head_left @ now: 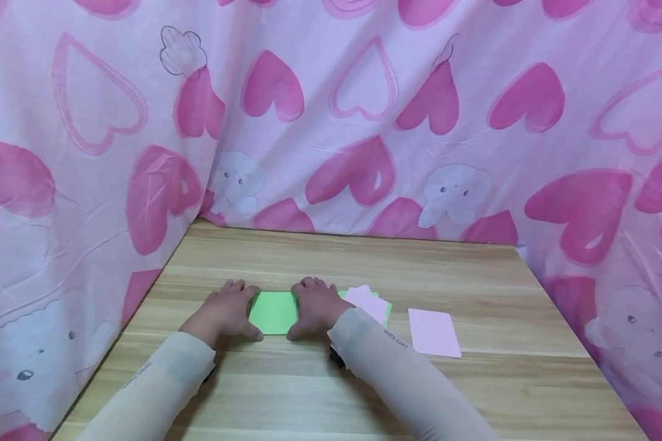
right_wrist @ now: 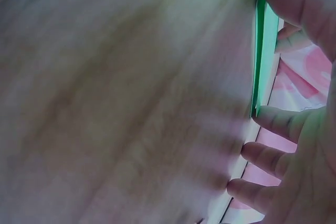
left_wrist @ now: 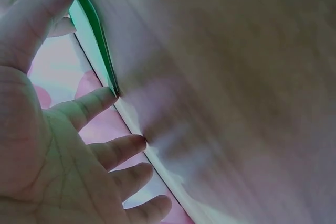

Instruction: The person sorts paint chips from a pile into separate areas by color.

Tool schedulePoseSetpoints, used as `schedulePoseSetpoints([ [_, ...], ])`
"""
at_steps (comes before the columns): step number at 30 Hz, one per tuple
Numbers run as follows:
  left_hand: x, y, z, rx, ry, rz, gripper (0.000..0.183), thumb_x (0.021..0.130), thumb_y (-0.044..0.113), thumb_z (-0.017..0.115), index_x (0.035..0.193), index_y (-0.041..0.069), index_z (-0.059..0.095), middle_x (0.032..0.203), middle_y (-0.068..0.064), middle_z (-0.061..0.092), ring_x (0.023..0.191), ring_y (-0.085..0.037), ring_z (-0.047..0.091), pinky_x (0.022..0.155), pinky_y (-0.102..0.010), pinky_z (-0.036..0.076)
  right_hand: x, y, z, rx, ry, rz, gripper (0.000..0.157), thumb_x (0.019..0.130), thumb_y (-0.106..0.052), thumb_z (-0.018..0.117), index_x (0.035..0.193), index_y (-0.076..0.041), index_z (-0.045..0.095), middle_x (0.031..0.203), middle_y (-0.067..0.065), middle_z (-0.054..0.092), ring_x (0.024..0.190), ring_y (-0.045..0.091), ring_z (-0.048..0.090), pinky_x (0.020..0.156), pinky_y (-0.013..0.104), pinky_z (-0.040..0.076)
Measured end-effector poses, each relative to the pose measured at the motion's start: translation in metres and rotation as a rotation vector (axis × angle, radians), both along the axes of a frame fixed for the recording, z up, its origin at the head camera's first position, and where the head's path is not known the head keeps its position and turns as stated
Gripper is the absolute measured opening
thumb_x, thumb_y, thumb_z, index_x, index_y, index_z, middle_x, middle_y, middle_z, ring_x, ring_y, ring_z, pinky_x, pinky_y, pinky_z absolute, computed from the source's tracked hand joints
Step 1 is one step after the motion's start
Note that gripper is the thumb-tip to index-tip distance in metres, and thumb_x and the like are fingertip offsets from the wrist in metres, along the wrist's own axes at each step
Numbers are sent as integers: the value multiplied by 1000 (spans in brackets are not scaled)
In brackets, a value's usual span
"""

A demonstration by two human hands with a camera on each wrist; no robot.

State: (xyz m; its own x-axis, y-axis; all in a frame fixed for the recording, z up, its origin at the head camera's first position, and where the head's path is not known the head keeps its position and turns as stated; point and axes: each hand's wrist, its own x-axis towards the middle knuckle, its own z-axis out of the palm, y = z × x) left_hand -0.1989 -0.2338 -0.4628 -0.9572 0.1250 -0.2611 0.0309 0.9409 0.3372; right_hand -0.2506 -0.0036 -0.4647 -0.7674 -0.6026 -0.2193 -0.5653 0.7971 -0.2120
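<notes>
A green card (head_left: 273, 313) lies flat on the wooden table between the two hands, its edge a thin green strip in both wrist views. My left hand (head_left: 228, 309) holds its left side, thumb at the near corner and index finger at the far one. Mirroring this, my right hand (head_left: 316, 306) grips the right side between thumb and index finger. In the left wrist view the other fingers (left_wrist: 123, 151) spread out past the card, their tips close to the tabletop. The right hand's remaining fingers (right_wrist: 265, 156) are likewise spread in the right wrist view.
Just right of the right hand, pink and green cards (head_left: 368, 304) overlap in a loose heap, partly hidden by the hand and sleeve. Farther right lies a single pink card (head_left: 434, 332). A pink heart-patterned curtain (head_left: 364, 122) encloses the table (head_left: 507, 392) at the back and sides.
</notes>
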Motion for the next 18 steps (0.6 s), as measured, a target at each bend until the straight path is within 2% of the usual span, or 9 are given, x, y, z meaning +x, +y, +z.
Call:
schedulePoseSetpoints([
  [11,0,6,5,-4,-3,-6,110,66,50,98,155,10,49,164,-31,34,155,-57,20,120,-78,21,0,6,2,-21,-15,3,96,73,-59,86,151,-17,50,152,3,50,147,31,42,120,67,34],
  [18,-3,13,8,13,15,-36,113,66,53,96,159,15,45,168,-27,32,157,-55,18,121,-76,21,1,25,9,-84,-29,-27,102,72,-58,87,155,-17,45,157,3,46,153,29,36,124,65,30],
])
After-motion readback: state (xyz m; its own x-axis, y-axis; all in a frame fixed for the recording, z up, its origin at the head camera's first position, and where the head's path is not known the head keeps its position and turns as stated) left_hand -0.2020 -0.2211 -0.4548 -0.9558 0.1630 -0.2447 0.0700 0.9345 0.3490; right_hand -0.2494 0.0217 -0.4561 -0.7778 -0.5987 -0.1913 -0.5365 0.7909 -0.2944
